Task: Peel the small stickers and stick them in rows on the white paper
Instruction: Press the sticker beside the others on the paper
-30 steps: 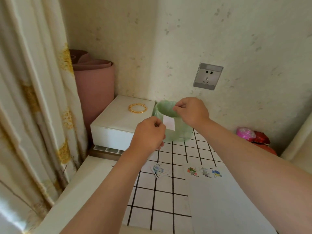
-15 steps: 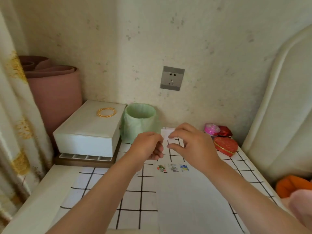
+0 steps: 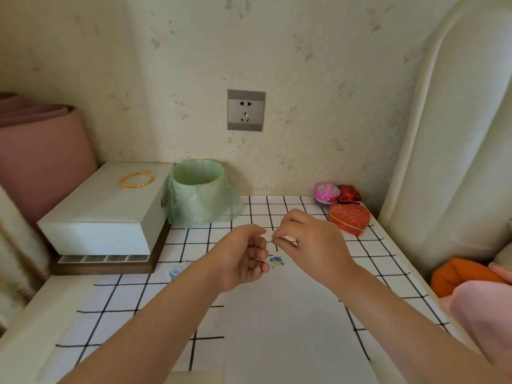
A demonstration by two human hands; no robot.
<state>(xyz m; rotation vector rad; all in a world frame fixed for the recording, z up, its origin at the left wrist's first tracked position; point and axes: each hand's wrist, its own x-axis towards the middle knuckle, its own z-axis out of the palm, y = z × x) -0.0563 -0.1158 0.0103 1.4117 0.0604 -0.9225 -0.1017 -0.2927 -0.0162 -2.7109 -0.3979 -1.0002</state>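
The white paper [image 3: 282,322] lies on the black-gridded tablecloth in front of me. A blue sticker [image 3: 276,262] shows at its top edge; the rest of that row is hidden behind my hands. My left hand [image 3: 243,259] and my right hand [image 3: 310,239] meet just above the top of the paper. Their thumbs and forefingers pinch a small white sticker piece [image 3: 288,239] between them, and the fingers hide most of it. A loose sticker [image 3: 177,270] lies on the cloth to the left of the paper.
A green bag-lined bin [image 3: 199,189] stands at the back beside a white box [image 3: 105,206] with a gold bangle [image 3: 137,179] on it. Red heart boxes [image 3: 349,220] and a pink ball [image 3: 326,192] sit at the back right. A padded headboard rises on the right.
Both hands came down from in front of the green bin to just above the top of the paper. The white piece, plainly seen before, is now mostly hidden by the fingers.
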